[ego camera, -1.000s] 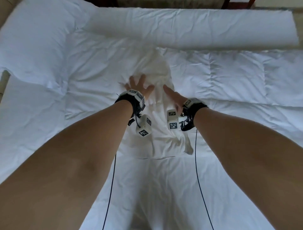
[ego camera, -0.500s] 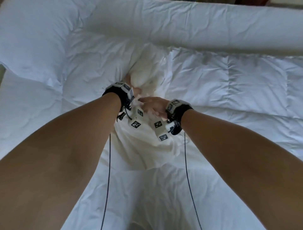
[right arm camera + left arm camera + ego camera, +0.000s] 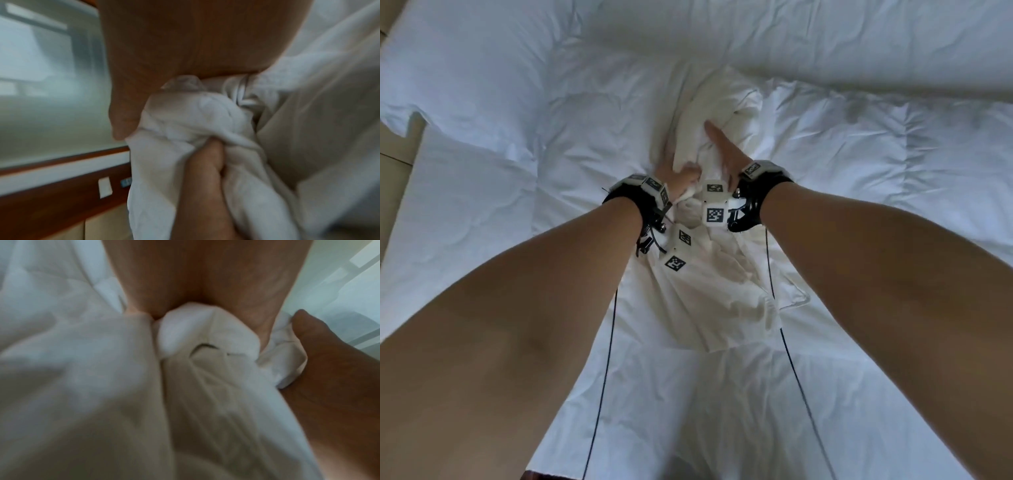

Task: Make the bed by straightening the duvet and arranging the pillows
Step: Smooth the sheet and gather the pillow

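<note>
Gripping a bunched cream cloth [image 3: 709,274] mid-bed, left hand [image 3: 671,174] and right hand [image 3: 726,150] both clench it; quilted duvet [image 3: 876,144] remains rumpled, pillows [image 3: 808,37] unarranged—early stage.

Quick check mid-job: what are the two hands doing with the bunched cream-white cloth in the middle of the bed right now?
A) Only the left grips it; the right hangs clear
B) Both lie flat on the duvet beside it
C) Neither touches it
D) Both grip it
D: the left hand and right hand each close on the bunched cloth, and both wrist views show fabric gathered in the fingers.
</note>
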`<state>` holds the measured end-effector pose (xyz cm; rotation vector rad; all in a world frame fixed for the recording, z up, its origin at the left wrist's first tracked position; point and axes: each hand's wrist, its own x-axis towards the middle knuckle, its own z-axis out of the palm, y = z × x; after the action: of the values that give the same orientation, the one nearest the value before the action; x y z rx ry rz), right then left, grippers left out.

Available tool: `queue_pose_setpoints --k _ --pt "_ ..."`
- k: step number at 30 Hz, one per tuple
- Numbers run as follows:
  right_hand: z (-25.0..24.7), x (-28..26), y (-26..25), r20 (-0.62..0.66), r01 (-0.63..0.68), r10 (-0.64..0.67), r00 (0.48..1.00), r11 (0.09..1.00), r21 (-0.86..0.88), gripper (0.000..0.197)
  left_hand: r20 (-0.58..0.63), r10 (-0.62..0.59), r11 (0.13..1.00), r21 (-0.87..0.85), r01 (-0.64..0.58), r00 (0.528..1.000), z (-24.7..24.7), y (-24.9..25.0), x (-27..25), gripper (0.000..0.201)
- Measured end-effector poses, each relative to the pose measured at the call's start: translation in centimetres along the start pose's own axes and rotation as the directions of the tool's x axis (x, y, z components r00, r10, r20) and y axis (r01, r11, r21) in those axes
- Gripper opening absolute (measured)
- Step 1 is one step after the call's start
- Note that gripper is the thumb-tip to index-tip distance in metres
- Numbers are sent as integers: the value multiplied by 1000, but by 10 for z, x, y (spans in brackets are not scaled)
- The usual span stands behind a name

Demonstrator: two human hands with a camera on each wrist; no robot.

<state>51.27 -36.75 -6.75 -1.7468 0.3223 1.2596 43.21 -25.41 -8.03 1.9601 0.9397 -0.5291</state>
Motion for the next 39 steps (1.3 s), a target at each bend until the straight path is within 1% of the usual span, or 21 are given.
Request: queue_pose_setpoints --k 1,2,3,5,8,11,13,15,16,18,20,21,23,25,28,29,32,33,36,37,39 --pt "1 -11 -8 -47 46 -47 998 999 -19 120 16 20 1000 21 -20 1000 -1 4 -5 31" --pt "-1 -21 -11 -106 115 -121 987 991 -61 108 35 31 999 26 -31 999 -1 10 -12 28" --pt "-6 -23 -12 -160 176 -188 969 981 -85 96 54 38 998 53 -41 998 2 14 -15 37" --pt "-14 -32 -10 -207 305 -316 926 949 -83 75 12 78 991 106 -79 997 7 28 -26 69" --pt "-35 -61 -16 -250 446 -455 855 890 -94 58 -7 173 985 24 -172 985 19 59 -47 90" --pt "-84 -86 -23 -352 550 -545 761 830 -94 40 37 286 958 -37 -285 958 41 101 -61 114" --pt "-123 -98 -17 -437 557 -563 702 816 -157 24 147 340 939 0 -344 929 57 135 -81 101" --pt "-156 -107 -5 -515 485 -524 678 846 -223 24 230 389 910 53 -411 892 77 161 -96 68" --pt "-168 -108 4 -532 433 -473 702 877 -208 37 254 412 891 89 -445 875 86 169 -100 60" --pt "-187 -112 26 -476 322 -349 807 936 -141 77 293 407 871 160 -464 865 106 178 -104 55" --pt "-190 -114 48 -362 222 -263 894 963 -153 92 327 363 872 211 -442 873 117 168 -100 55" --pt "-191 -113 61 -323 191 -240 915 966 -176 94 337 333 878 231 -420 881 123 160 -96 59" --pt "-190 -112 85 -290 127 -188 938 968 -216 98 336 289 885 262 -384 896 134 140 -92 79" --pt "-188 -111 109 -245 51 -115 963 967 -251 103 300 220 864 381 -328 928 143 121 -86 91" --pt "-178 -105 140 -145 -53 15 989 963 -264 121 189 168 832 499 -242 967 153 91 -78 83" --pt "-173 -103 150 -99 -54 31 995 970 -239 128 160 165 857 465 -222 973 159 80 -79 79" --pt "-156 -92 169 -4 -61 61 998 984 -166 140 90 113 970 204 -129 990 175 60 -87 72" --pt "-151 -88 171 13 -58 61 998 982 -179 140 115 88 984 145 -105 989 180 55 -88 73" --pt "-150 -87 182 20 -16 23 1000 954 -299 125 172 -70 987 158 42 983 193 46 -96 105" --pt "-155 -89 185 12 24 -22 1000 959 -282 109 175 -69 986 159 40 982 200 47 -99 105" --pt "-172 -103 191 -28 75 -81 996 979 -189 59 190 -33 993 114 11 981 212 59 -104 95"
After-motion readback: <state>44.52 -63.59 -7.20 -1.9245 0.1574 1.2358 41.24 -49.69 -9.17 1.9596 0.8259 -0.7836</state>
